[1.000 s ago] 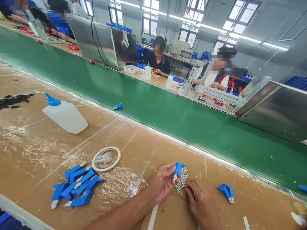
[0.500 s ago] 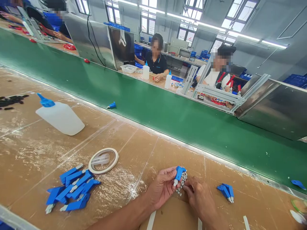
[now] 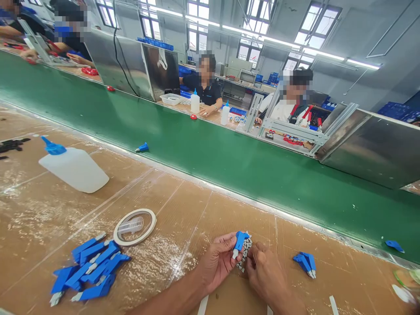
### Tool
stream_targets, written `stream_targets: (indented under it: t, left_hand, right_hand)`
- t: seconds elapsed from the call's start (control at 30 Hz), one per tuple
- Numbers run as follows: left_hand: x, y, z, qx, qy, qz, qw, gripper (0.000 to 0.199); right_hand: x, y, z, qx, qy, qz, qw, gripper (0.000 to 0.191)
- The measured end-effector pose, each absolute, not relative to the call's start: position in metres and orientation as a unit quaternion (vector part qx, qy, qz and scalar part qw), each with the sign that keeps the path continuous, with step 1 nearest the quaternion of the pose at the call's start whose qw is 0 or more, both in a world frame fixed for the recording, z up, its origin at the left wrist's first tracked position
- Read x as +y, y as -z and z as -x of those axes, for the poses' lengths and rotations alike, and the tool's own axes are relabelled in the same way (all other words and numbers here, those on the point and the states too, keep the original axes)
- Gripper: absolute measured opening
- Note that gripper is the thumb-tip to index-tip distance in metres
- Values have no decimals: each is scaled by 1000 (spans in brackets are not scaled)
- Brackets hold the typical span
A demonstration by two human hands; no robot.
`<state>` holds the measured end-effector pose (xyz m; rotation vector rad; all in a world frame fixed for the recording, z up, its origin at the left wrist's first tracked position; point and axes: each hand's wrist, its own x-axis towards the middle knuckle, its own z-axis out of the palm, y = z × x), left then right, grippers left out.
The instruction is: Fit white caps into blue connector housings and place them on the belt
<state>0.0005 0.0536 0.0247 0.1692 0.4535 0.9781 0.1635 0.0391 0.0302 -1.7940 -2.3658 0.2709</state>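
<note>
The right hand (image 3: 263,266) has edged in beside the grey bits (image 3: 246,251), bunched, any catch hidden, the left hand (image 3: 217,258) pinching a blue piece (image 3: 241,239) there, and one careless knock could scatter them!

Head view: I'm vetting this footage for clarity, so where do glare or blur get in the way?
In the head view, glare whitens patches of the glossy brown tabletop; in the head view's background, the windows look washed out; at the head view's working spot, the left hand and its blue part look fairly sharp.
</note>
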Motion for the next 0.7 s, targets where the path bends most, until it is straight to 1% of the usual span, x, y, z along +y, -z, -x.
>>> stream_targets:
  t: [0.17,0.23,0.3,0.37,0.4,0.47,0.6,0.7]
  left_hand:
    - [51,-24,-2,212,-458,-76,860,30]
    - [50,-23,-3,213,-453,-83,862,30]
    - [48,-22,-4,222,-450,-91,860,32]
    - [45,-21,-5,232,-445,-99,859,34]
    - [43,-21,-6,238,-442,-103,859,36]
    - [38,-20,-7,250,-436,-116,857,41]
    - [30,-21,-10,277,-427,-145,848,48]
    - [27,-22,-13,289,-428,-163,840,52]
  right_hand:
    - [35,-31,-171,-751,-155,632,109,19]
    - [31,-34,-179,-717,-230,643,137,19]
    - [25,-38,-185,-635,-381,636,215,20]
    - [17,-42,-188,-511,-532,596,318,30]
    - [13,-44,-188,-452,-582,572,360,35]
    - [5,-45,-186,-374,-634,542,405,42]
    - [-5,-40,-183,-285,-698,510,414,43]
    - [-8,-33,-184,-258,-716,499,414,41]
